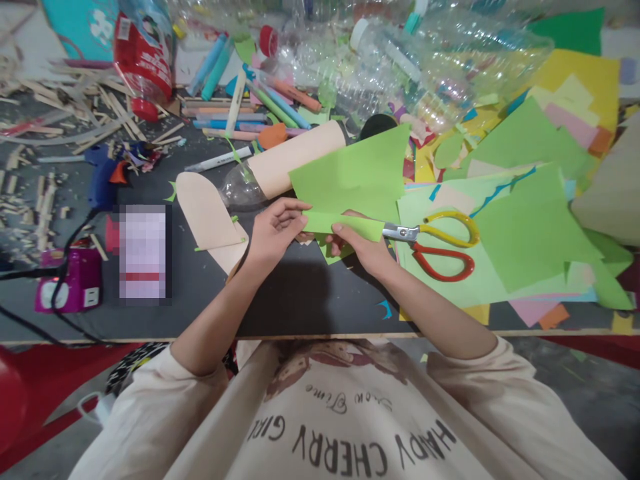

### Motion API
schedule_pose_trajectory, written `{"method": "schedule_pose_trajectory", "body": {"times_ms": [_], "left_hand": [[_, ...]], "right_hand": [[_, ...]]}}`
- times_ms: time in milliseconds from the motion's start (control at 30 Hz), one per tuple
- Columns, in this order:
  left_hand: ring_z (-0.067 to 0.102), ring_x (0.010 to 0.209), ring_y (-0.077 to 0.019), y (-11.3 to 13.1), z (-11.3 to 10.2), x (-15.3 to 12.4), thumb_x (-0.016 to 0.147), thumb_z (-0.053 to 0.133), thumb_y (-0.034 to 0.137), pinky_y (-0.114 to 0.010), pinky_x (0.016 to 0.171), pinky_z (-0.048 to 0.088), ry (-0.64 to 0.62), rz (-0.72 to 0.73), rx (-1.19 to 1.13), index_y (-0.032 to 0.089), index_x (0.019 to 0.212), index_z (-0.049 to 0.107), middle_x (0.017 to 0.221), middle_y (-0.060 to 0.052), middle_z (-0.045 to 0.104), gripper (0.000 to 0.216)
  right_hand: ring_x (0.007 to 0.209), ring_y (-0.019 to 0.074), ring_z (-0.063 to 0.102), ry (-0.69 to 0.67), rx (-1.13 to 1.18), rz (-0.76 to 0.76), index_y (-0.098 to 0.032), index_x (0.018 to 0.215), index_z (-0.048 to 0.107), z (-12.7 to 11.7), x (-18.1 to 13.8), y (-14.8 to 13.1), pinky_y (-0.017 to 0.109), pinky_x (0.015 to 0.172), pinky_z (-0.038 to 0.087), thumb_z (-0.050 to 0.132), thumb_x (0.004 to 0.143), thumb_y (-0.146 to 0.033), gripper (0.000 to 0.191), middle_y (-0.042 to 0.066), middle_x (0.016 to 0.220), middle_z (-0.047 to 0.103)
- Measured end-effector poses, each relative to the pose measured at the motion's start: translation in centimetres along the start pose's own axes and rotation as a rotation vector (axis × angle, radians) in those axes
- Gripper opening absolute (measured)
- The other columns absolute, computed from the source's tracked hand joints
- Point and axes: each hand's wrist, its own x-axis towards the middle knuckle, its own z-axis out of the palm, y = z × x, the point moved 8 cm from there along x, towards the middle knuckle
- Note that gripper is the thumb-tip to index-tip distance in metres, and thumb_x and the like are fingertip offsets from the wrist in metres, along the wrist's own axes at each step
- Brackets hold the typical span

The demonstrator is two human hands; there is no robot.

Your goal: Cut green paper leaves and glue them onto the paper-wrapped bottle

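Note:
Between my two hands, over the table's front half, a narrow light-green paper strip is stretched sideways. My left hand pinches its left end between thumb and fingers. With thumb on top and fingers curled below, my right hand grips the strip further right. Scissors with one yellow and one red handle lie by my right hand, their blades partly hidden by the strip. Behind the strip is a larger green paper sheet. A plastic bottle wrapped in cream paper lies beyond my left hand, near a cream paper cutout.
Green paper sheets pile up on the right. Clear plastic bottles crowd the back, with markers before them. Leftward are wooden sticks, a blue glue gun, a purple box with black cables and a blurred-out object.

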Motion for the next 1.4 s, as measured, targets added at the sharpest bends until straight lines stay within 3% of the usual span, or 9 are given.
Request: {"method": "schedule_pose_trajectory", "body": {"times_ms": [467, 633, 867, 1067, 1400], "left_hand": [[0.061, 0.057, -0.0093, 0.2, -0.3, 0.0, 0.067, 0.071, 0.03, -0.019, 0.056, 0.052, 0.066, -0.006, 0.009, 0.016, 0.081, 0.062, 0.066, 0.002, 0.064, 0.021], [0.061, 0.056, -0.0095, -0.1, -0.4, 0.1, 0.066, 0.074, 0.032, -0.019, 0.055, 0.051, 0.073, -0.026, -0.029, 0.017, 0.093, 0.059, 0.065, 0.003, 0.064, 0.034], [0.056, 0.049, -0.0069, -0.7, 0.0, 0.4, 0.066, 0.072, 0.033, -0.019, 0.051, 0.049, 0.017, -0.1, -0.13, 0.016, 0.072, 0.058, 0.057, 0.005, 0.058, 0.023], [0.051, 0.044, -0.0046, -0.1, -0.3, 0.6, 0.062, 0.077, 0.035, -0.016, 0.046, 0.045, 0.057, -0.033, -0.097, 0.016, 0.064, 0.055, 0.053, 0.006, 0.053, 0.029], [0.045, 0.041, -0.0038, 0.6, -0.2, 0.3, 0.068, 0.075, 0.043, -0.015, 0.042, 0.039, 0.054, 0.069, -0.002, 0.018, 0.066, 0.052, 0.052, 0.007, 0.05, 0.034]], "right_hand": [[0.047, 0.0076, 0.056, -0.011, 0.002, -0.014, -0.019, 0.069, 0.058, 0.2, 0.1, -0.4, 0.021, 0.05, 0.047, 0.065, 0.075, -0.055, 0.037, -0.005, 0.054, 0.062], [0.047, 0.0078, 0.056, -0.002, -0.016, -0.019, -0.019, 0.07, 0.059, 0.0, 0.0, -0.2, 0.021, 0.051, 0.047, 0.064, 0.077, -0.054, 0.036, -0.004, 0.053, 0.061], [0.048, 0.0083, 0.056, 0.004, -0.033, -0.063, -0.02, 0.071, 0.059, -0.2, 0.0, -0.4, 0.022, 0.051, 0.046, 0.062, 0.081, -0.05, 0.032, -0.004, 0.053, 0.06], [0.049, 0.009, 0.055, 0.01, -0.038, -0.067, -0.02, 0.07, 0.059, -0.2, -0.1, -0.5, 0.023, 0.051, 0.046, 0.062, 0.08, -0.05, 0.032, -0.004, 0.052, 0.059], [0.048, 0.0083, 0.055, 0.029, -0.031, -0.057, -0.02, 0.068, 0.059, -0.1, -0.1, -0.8, 0.023, 0.05, 0.046, 0.065, 0.078, -0.051, 0.033, -0.005, 0.054, 0.058]]}}
